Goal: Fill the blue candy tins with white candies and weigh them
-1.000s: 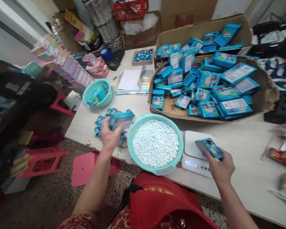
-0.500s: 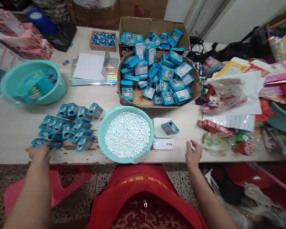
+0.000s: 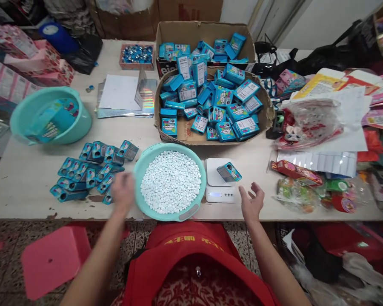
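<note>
While the blue candy carton [image 3: 229,173] sat on the digital scale [image 3: 212,178], the empty right hand [image 3: 252,202], fingers parted, hung sensibly clear at the carton's five o'clock; the left hand [image 3: 123,189], blurred at nine o'clock of the turquoise basin [image 3: 203,176], had an unreadable grip.

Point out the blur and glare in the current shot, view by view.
Head view: the left hand is smeared by blur, the right hand noticeably sharper; head view again: the shiny sheet beside the white paper shows rainbow-tinted glare, and the scale display glows pale, its digits unreadable.
</note>
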Tool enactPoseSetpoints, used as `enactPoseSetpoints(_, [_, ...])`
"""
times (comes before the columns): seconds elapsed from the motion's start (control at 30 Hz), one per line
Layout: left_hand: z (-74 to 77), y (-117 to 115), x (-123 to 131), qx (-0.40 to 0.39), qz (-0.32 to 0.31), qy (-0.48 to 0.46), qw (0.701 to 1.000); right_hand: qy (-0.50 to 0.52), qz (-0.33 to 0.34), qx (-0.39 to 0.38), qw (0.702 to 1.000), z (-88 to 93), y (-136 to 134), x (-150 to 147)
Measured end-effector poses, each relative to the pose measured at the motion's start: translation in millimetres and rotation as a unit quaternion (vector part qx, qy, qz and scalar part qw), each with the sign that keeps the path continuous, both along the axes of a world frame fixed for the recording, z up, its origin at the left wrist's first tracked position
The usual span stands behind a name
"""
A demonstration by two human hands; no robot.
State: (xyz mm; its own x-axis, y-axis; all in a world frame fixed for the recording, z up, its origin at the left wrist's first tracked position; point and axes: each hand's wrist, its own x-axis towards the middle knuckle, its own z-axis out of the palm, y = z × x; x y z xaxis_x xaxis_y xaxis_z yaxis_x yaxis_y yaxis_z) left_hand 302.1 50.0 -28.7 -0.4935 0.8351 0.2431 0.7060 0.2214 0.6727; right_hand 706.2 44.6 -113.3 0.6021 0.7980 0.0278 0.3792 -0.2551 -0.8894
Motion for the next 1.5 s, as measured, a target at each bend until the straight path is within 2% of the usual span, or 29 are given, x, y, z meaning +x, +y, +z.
enactPoseSetpoints(0.03, [-11.1,11,27,-0.046,-0.094,0.023,0.994,0.0,0.018,0.019,1.0,2.1,10,-7])
enactPoseSetpoints(0.07, [-21.4,22,52,-0.094,-0.186,0.056,0.976,0.004,0.037,0.029,0.999,4.6,21,-14])
enactPoseSetpoints(0.1, [-30.4,32,74,-0.14,-0.252,0.094,0.953,0.01,0.051,0.028,0.998,7.6,32,-20])
enactPoseSetpoints(0.17, [-42.6,45,105,-0.212,-0.29,0.136,0.923,0.027,0.064,0.001,0.998,16.5,50,-29])
enactPoseSetpoints(0.23, [-47.1,50,115,-0.239,-0.245,0.028,0.939,0.029,0.06,-0.013,0.998,31.4,59,-33])
enactPoseSetpoints(0.3, [-46.0,49,109,-0.215,-0.166,-0.158,0.949,0.018,0.059,0.014,0.998,51.9,57,-35])
enactPoseSetpoints(0.37, [-41.4,46,96,-0.169,-0.097,-0.295,0.935,0.016,0.078,0.053,0.995,74.7,48,-39])
enactPoseSetpoints(0.43, [-35.0,45,84,-0.136,-0.063,-0.367,0.918,0.029,0.115,0.08,0.99,94.5,37,-48])
enactPoseSetpoints(0.5, [-26.9,45,77,-0.105,-0.042,-0.449,0.886,0.043,0.172,0.093,0.98,107.6,29,-63])
enactPoseSetpoints(0.6, [-9.4,46,75,-0.072,-0.029,-0.543,0.836,0.033,0.271,0.101,0.957,115.1,23,-89])
enactPoseSetpoints(0.67, [7.8,45,76,-0.05,-0.027,-0.597,0.8,0.008,0.322,0.113,0.94,115.2,22,-107])
enactPoseSetpoints(0.8, [47.8,37,86,0.038,-0.056,-0.724,0.687,-0.038,0.399,0.148,0.904,109.9,21,-140])
enactPoseSetpoints(0.83, [55.7,35,90,0.067,-0.058,-0.732,0.676,-0.047,0.415,0.151,0.896,108.2,21,-148])
enactPoseSetpoints(0.87, [61.9,34,94,0.094,-0.053,-0.723,0.683,-0.056,0.429,0.151,0.889,106.7,21,-154])
enactPoseSetpoints(0.93, [68.7,31,101,0.144,-0.038,-0.682,0.716,-0.071,0.443,0.151,0.881,105.0,21,-166])
enactPoseSetpoints(1.03, [69.3,31,107,0.184,-0.027,-0.631,0.753,-0.082,0.451,0.158,0.875,105.8,20,-176])
enactPoseSetpoints(1.1, [67.8,32,106,0.196,-0.014,-0.625,0.756,-0.086,0.454,0.163,0.872,106.5,21,-178])
enactPoseSetpoints(1.2, [68.2,35,103,0.202,-0.002,-0.637,0.744,-0.076,0.452,0.155,0.875,104.8,23,-178])
enactPoseSetpoints(1.33, [78.2,40,102,0.174,-0.026,-0.662,0.729,-0.036,0.434,0.147,0.888,103.8,26,-179])
enactPoseSetpoints(1.43, [86.2,43,103,0.168,-0.041,-0.666,0.726,0.0,0.424,0.149,0.893,114.3,24,-172])
enactPoseSetpoints(1.5, [82.3,42,99,0.172,-0.045,-0.642,0.746,0.024,0.403,0.131,0.906,124.9,21,-158])
